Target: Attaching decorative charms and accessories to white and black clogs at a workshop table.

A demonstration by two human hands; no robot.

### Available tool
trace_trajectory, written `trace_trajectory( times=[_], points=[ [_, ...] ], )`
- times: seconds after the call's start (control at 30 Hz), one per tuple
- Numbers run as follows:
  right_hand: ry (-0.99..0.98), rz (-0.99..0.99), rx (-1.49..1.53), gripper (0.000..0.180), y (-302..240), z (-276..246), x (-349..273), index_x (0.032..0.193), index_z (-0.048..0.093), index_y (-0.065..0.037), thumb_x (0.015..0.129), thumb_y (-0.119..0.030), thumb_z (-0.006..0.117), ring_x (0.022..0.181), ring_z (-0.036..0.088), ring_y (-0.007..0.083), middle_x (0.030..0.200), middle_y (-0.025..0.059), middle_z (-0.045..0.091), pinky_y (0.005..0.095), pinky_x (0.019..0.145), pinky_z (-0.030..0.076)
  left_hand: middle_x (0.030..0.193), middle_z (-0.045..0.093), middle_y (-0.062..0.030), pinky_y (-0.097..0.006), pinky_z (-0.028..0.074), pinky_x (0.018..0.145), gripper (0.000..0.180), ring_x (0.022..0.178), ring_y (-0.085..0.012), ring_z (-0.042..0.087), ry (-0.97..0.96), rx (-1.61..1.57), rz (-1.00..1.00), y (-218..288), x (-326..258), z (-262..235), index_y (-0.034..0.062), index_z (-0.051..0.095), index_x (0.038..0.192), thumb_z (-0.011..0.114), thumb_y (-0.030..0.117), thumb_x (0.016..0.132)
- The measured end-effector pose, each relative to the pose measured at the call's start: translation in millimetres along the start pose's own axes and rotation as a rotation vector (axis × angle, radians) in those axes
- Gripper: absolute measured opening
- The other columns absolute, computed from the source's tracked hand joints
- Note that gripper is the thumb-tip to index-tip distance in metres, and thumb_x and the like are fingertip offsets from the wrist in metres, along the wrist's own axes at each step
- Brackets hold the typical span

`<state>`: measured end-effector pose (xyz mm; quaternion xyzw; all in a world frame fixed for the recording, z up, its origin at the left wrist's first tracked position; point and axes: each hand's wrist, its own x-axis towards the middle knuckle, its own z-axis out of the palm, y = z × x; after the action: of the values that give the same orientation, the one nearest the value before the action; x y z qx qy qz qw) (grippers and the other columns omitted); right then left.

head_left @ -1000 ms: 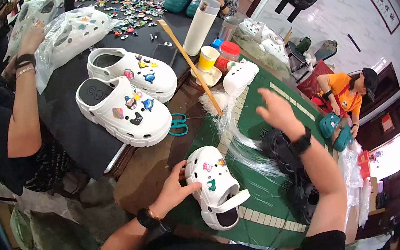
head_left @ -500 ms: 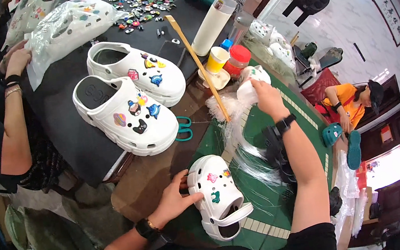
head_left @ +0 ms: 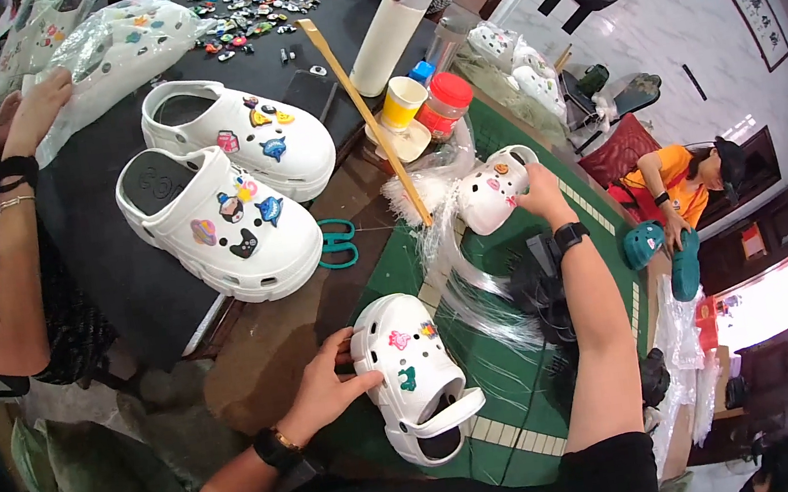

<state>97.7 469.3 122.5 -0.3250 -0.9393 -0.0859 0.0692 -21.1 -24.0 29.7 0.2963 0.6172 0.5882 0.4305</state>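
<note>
On the green mat point(head_left: 510, 445) near me rests a white clog point(head_left: 397, 370), with pink and green charms on its toe and its strap turned toward me. My left hand point(head_left: 328, 389) grips its left side, thumb on top and fingers round the edge. Farther off to the right, my right hand point(head_left: 544, 198) holds another white clog point(head_left: 486, 202) by its right side. Charms show on that one's upper, some of them near my fingers. Beside it lies a bundle of clear plastic strands point(head_left: 463, 277), which spreads down across the mat.
Two larger white clogs point(head_left: 258, 234) with charms stand on the black table point(head_left: 115, 243). Teal-handled scissors point(head_left: 338, 243), a bamboo stick point(head_left: 361, 111), a red-lidded jar point(head_left: 444, 107) and a white cylinder point(head_left: 391, 35) are near. Loose charms point(head_left: 253, 6) lie beyond. A co-worker's hand point(head_left: 42, 108) touches a plastic bag point(head_left: 120, 53).
The clog in my right hand has turned, so its charms and opening now show more. My left hand keeps its hold. The co-worker's hand at the left has shifted on the bag.
</note>
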Motion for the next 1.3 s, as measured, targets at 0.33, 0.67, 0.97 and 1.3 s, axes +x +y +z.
trace_trajectory(
  times=[0.33,0.67,0.97,1.3],
  points=[
    [0.282,-0.036,-0.149,0.036,-51,-106,-53,0.079,0.06,-0.005,0.067,-0.032,0.08,0.088,0.06,0.0341,0.085,0.0127,0.065,0.0483,0.076,0.044,0.14,0.042,-0.0225,-0.036,0.055,0.088,0.085,0.117,-0.0281,0.056,0.086,0.012,0.099,-8,-9,7,-0.002,0.03,0.145,0.079,0.018,0.079],
    [0.189,0.507,0.992,0.025,-111,-164,-247,0.077,0.06,-0.001,0.087,-0.021,0.07,0.06,0.045,0.0036,0.068,-0.0017,0.058,0.023,0.052,0.036,0.154,0.006,-0.035,-0.053,0.018,0.116,0.112,0.144,-0.0503,0.01,0.022,0.434,0.333,33,-30,36,0.0031,0.018,0.151,0.084,0.038,0.068],
    [-0.04,0.668,2.013,0.021,-171,-128,-320,0.111,0.055,0.006,0.092,-0.001,0.053,0.097,0.065,0.0192,0.11,0.0133,0.065,0.0326,0.087,0.052,0.155,0.014,-0.0284,-0.053,0.024,0.114,0.086,0.144,-0.0478,0.016,-0.059,0.585,0.519,35,-51,43,0.006,0.04,0.142,0.082,0.025,0.069],
    [0.022,0.47,2.149,0.038,-230,-89,-293,0.123,0.05,0.009,0.086,0.004,0.053,0.107,0.06,0.0198,0.12,0.0141,0.06,0.0309,0.094,0.047,0.141,0.047,-0.0177,-0.039,0.037,0.105,0.042,0.129,-0.0314,0.047,-0.062,0.221,0.479,17,-6,6,0.0022,0.057,0.119,0.063,0.002,0.077]
  ],
)
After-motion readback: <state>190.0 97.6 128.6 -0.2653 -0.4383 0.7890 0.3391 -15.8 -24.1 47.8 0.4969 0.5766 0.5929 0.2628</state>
